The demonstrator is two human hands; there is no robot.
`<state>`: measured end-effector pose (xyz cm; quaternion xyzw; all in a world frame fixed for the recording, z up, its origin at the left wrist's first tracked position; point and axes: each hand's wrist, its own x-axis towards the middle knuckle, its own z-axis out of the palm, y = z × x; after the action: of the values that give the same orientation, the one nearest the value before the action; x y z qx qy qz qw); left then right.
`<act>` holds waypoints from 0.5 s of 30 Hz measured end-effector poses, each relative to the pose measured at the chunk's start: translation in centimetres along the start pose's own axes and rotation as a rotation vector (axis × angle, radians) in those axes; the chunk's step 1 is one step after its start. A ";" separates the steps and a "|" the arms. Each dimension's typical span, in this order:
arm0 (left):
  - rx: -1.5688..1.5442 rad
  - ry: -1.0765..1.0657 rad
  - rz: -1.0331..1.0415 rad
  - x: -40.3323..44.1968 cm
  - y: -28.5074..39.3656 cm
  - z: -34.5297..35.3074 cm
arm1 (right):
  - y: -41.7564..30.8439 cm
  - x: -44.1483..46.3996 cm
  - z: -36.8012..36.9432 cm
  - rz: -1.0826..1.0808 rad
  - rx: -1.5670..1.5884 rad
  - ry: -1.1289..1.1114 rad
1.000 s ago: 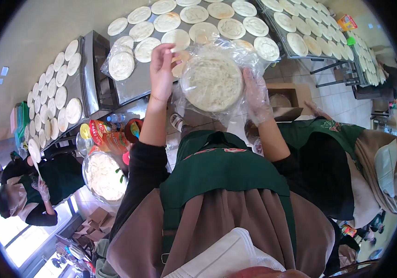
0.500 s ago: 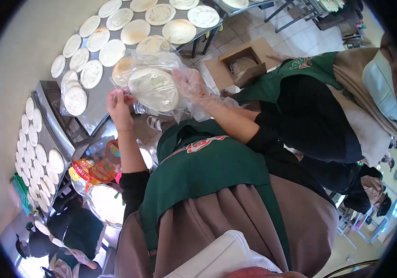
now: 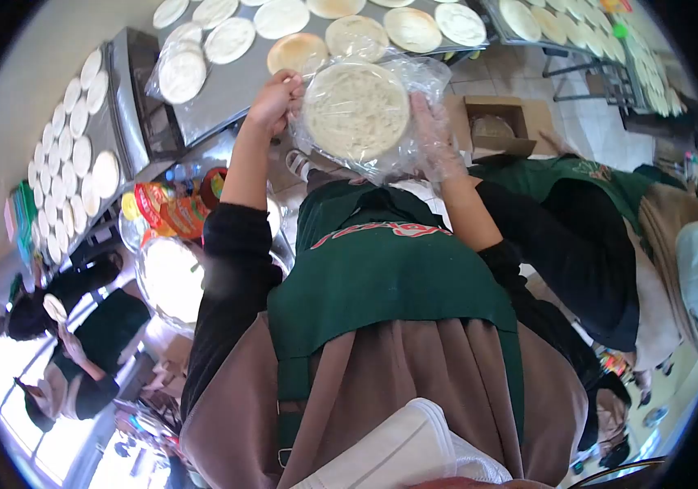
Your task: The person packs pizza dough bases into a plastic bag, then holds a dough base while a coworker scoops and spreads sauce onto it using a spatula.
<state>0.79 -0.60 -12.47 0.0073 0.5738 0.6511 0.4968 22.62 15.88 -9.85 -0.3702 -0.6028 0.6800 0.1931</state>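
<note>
A round pale flatbread lies inside a clear plastic bag, held in front of me above the floor by the table edge. My left hand, bare, has its fingers closed on the bag's left edge. On the other side, my right hand wears a clear plastic glove and supports the bag's right edge, its fingers extended along the plastic. Just beyond, more flatbreads rest on the metal table, and a bagged stack sits at its left end.
An open cardboard box with a bagged item is at the right, beside a co-worker in a green apron. At the left are a large bowl, red packets, another table of flatbreads and other people.
The view swung left and back again. The bagged flatbread, tilted half a second ago, now faces the camera flatter. My left hand, raised with loose fingers at first, has closed on the bag's edge.
</note>
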 end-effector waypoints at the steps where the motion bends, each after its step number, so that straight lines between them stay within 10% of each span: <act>1: 0.151 -0.010 0.004 -0.3 0.2 -0.2 | -0.3 -0.2 0.3 0.047 0.081 0.021; 6: 0.525 0.129 0.148 -1.2 -0.8 -1.7 | 2.7 2.0 0.0 -0.025 -0.337 0.032; 8: -0.004 0.148 0.243 -3.1 -1.9 -4.0 | -1.5 -0.6 2.4 -0.043 -0.141 0.027; 15: 0.347 0.415 -0.127 -13.5 -15.0 -13.8 | -1.2 -0.1 2.3 -0.003 -0.183 -0.086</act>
<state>9.19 -21.93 -20.97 -0.0773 0.7656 0.4981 0.3997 20.81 14.50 -8.64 -0.3559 -0.6706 0.6370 0.1332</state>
